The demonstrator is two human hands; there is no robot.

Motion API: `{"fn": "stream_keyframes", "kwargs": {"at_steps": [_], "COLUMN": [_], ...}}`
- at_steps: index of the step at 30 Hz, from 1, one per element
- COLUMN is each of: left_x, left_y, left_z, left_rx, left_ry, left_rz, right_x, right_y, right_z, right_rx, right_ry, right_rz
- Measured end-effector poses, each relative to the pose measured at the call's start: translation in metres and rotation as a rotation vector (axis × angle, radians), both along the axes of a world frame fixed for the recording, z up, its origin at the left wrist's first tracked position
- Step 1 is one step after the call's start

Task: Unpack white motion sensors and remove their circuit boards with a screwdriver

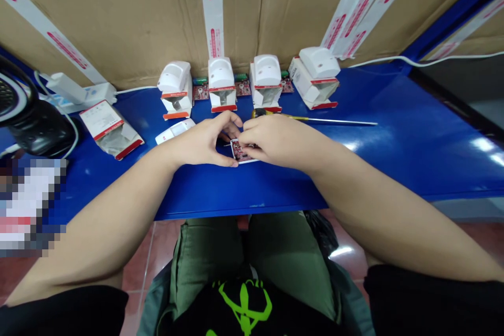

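**Red board (242, 153) held between both hands**

On my feed, the right hand's fingers (249, 140) curl down over the board, grasping it, while the left hand's fingers (231, 125) wrap in from the left with the thumb by its near edge. Both hands are clenched around it, not released. The right hand (279, 142) covers more of the board and looks the nearer of the two; the left hand (200, 142) cups its left side.

The board sits at the middle of the worktop (413, 126), directly under the fingers. Its long axis appears to run roughly left to right, slanting slightly toward me on the right. Little of it shows, so I cannot tell which way its ends point or whether it touches the surface.

Just beyond the right hand, a screwdriver (315, 119) lies with its handle toward the board and its shaft pointing right. Just past the left hand lies a loose white cover (175, 131). Farther back, four white sensor housings (268, 71) stand in a row on open cartons, with more red boards (243, 88) between them. A flat carton (110, 128) lies at the left, near a white charger (66, 88). Behind everything rises a cardboard wall (118, 21) strapped with red-printed tape (212, 5).
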State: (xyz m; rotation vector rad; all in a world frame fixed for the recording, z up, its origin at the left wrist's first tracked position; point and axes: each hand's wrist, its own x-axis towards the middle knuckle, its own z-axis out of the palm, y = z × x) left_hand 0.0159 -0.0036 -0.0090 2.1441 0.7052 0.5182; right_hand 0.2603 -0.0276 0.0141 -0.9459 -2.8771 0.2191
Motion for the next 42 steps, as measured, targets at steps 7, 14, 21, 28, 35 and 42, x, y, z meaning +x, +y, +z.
{"fn": "stream_keyframes", "kwargs": {"at_steps": [7, 14, 21, 28, 35, 42], "left_x": [0.0, 0.0007, -0.0002, 0.0004, 0.0001, -0.0012], "left_y": [0.0, 0.0015, 0.0005, -0.0009, 0.0, 0.0003], "left_z": [-0.001, -0.0017, -0.0006, 0.0009, 0.0009, -0.0009], "left_rx": [-0.013, -0.014, -0.015, -0.041, -0.021, -0.011], "left_ry": [-0.014, -0.02, -0.008, -0.008, -0.007, -0.024], "left_rz": [-0.001, -0.007, -0.004, -0.001, 0.005, -0.004], "right_x": [0.0018, 0.0017, 0.0009, 0.0003, -0.0018, -0.0042], "right_y": [0.0051, 0.0031, 0.0037, 0.0062, 0.0077, 0.007], "right_z": [-0.0015, 0.0014, 0.0012, -0.0015, -0.0073, -0.0052], "right_rx": [-0.141, -0.184, -0.203, -0.218, -0.217, -0.236], "right_ry": [0.088, 0.053, 0.105, 0.156, 0.174, 0.182], "right_rz": [-0.021, -0.058, -0.05, -0.022, -0.058, -0.144]}}
